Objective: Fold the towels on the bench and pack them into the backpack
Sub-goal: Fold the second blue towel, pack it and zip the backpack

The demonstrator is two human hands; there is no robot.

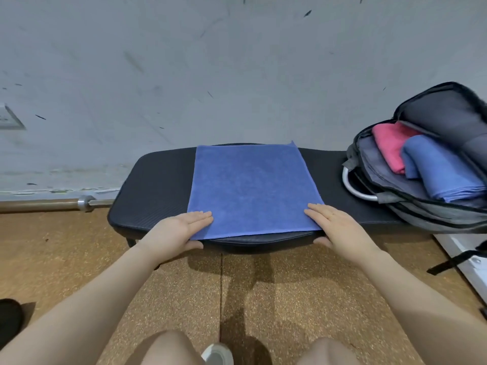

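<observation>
So there's this long black bench [158, 185] pushed against a scuffed grey wall [184, 61], and everything sits relative to that. At the bench's right end there's a grey backpack [421, 212] lying unzipped and wide open, with a folded pink towel [390, 146] and a folded blue one [442, 175] already tucked inside, side by side. Smack in the middle of the bench, a blue towel [250, 191] is spread out flat, covering the pad from the wall side right to the near edge. The person crouches in front of the bench. Left hand [179, 230] is on the towel's near left corner, right hand [340, 227] on the near right corner. Both have fingers stretched flat on top with the thumb tucked under the bench edge, so more pressing than pinching. A metal bar [52, 204] lies on the floor off the bench's left end.
</observation>
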